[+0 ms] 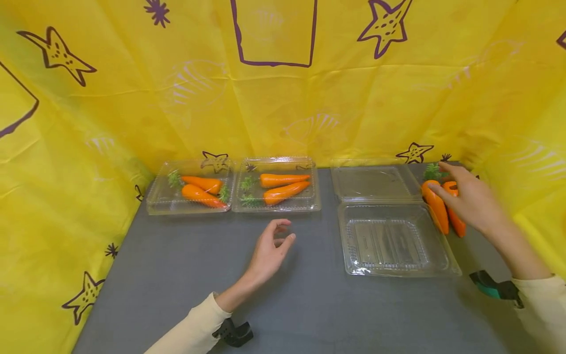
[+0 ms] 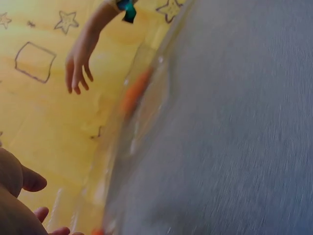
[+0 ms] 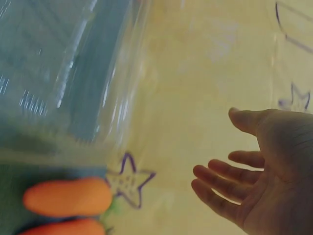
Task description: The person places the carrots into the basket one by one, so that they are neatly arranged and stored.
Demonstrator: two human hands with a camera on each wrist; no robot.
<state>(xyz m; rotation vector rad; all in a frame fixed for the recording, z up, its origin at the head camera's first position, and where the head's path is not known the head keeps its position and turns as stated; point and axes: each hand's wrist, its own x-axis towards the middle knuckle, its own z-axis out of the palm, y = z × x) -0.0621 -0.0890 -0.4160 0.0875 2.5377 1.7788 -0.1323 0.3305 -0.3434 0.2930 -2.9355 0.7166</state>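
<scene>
My right hand [image 1: 473, 199] hovers over two orange carrots with green tops at the right end of the table, fingers loosely bent and holding nothing. It partly covers the second carrot [image 1: 457, 226] in the head view; the first carrot [image 1: 437, 206] leans along the right side of an open clear plastic clamshell box [image 1: 349, 246]. The right wrist view shows the same hand [image 3: 274, 176] with fingers spread, apart from the carrots [image 3: 68, 197]. Above the middle of the table, my left hand [image 1: 270, 248] hangs with relaxed, slightly curled fingers and nothing in them.
Two closed clear boxes stand side by side at the back: a left box [image 1: 155, 204] and a middle box [image 1: 315, 201], each with two carrots inside. A yellow patterned cloth [image 1: 274, 113] hangs behind and beside the grey tabletop [image 1: 309, 314].
</scene>
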